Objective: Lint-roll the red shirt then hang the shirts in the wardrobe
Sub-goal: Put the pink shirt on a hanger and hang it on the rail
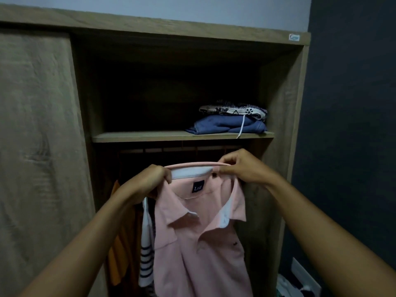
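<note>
Where both arms reach forward, left hand (150,181) grips collar (188,172) of pink polo shirt (199,243), fingers curled round fabric; right hand (242,168) pinches collar's top edge between thumb and fingertips; shirt body hangs below fingers; striped garment (146,260) and orange garment (116,260) hang behind, left of left fingers; above and beyond fingers, wardrobe (278,93) shelf (150,137) bears folded blue garment (225,125) under patterned cloth (231,109).
</note>
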A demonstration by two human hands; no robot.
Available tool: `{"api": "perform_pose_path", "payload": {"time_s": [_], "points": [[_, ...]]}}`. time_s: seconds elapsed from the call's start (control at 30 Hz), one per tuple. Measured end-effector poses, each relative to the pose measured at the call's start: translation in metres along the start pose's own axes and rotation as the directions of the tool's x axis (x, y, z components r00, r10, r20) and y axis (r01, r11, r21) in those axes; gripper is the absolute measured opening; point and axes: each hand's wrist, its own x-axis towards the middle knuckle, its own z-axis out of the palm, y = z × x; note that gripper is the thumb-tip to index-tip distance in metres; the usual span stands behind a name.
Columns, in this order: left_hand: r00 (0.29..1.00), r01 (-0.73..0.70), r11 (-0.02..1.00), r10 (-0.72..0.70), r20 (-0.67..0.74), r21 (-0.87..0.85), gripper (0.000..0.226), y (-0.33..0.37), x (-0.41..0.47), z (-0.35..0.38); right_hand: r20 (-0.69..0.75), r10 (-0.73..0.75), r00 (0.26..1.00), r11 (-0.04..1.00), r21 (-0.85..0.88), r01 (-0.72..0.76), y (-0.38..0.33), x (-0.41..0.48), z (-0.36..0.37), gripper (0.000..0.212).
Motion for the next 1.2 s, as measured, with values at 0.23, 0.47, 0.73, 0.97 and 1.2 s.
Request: {"api": "perform_pose_path", "payload": {"time_s": [0.23, 0.47, 0.73, 0.97, 1.2], "points": [[0.996, 0.036, 0.985, -0.022, 0.086, -0.171, 0.044, 0.000, 0.029, 0.018, 0.073, 0.093, 0.993, 0.996, -0.024, -0.091, 0.038, 0.010, -0.002, 0.033], [0.999, -0.021, 0.987, 0.028, 0.043, -0.159, 0.041, -0.002, 0.061, 0.047, -0.195, 0.247, 0.949, 0.962, 0.171, -0.215, 0.111, 0.043, 0.016, 0.036], [0.999, -0.052, 0.999, 0.052, 0.017, -0.012, 0.047, -0.015, 0.098, 0.076, -0.497, 0.471, 0.729, 0.866, 0.105, -0.488, 0.208, 0.077, 0.052, 0.023], [0.997, -0.066, 0.993, 0.069, -0.025, 0.100, 0.049, -0.030, 0.123, 0.083, -0.406, 0.519, 0.752, 0.822, -0.007, -0.570, 0.244, 0.116, 0.065, 0.048], [0.995, -0.071, 0.990, 0.079, -0.066, 0.123, 0.049, -0.039, 0.133, 0.082, -0.436, 0.550, 0.712, 0.812, 0.079, -0.578, 0.235, 0.142, 0.059, 0.033]]}}
